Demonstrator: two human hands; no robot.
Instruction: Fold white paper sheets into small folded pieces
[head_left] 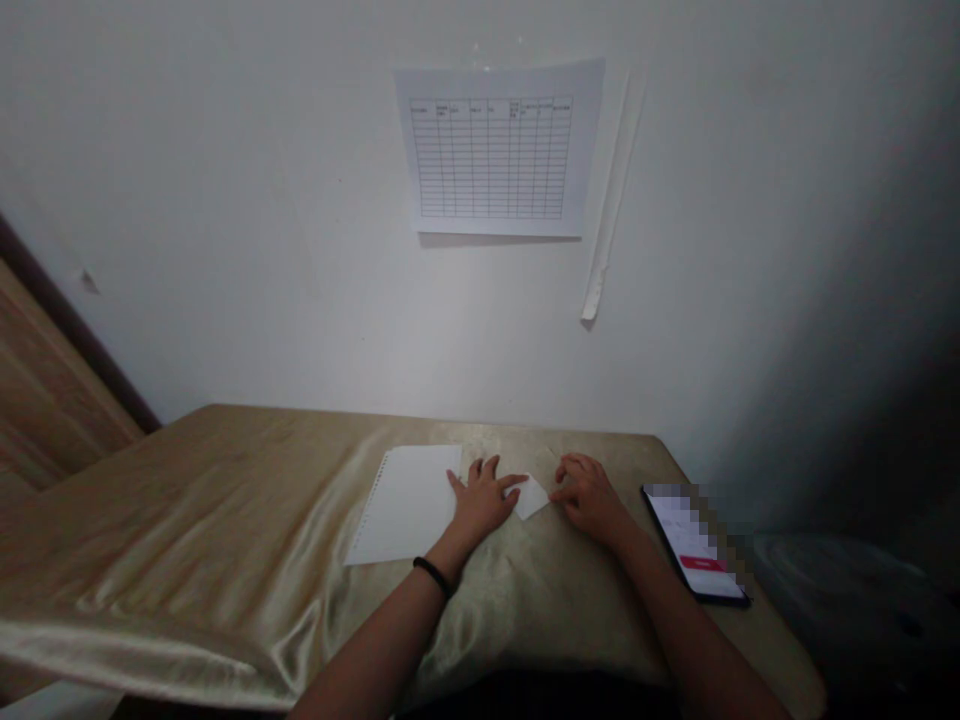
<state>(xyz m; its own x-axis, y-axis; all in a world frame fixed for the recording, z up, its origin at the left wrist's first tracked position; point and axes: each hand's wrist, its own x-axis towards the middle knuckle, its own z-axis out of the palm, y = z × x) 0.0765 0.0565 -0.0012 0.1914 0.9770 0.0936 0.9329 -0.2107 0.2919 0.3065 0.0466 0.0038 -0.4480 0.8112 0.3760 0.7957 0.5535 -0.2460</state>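
A small white folded paper lies on the table between my two hands. My left hand rests flat on its left part with the fingers spread. My right hand is curled, its fingertips pressing the paper's right edge. A larger white sheet with punched holes along one side lies just left of my left hand. A black band sits on my left wrist.
The table wears a shiny gold cloth with folds at the left. A phone with a lit screen lies at the right edge. A printed grid sheet hangs on the white wall, and a wooden panel stands at left.
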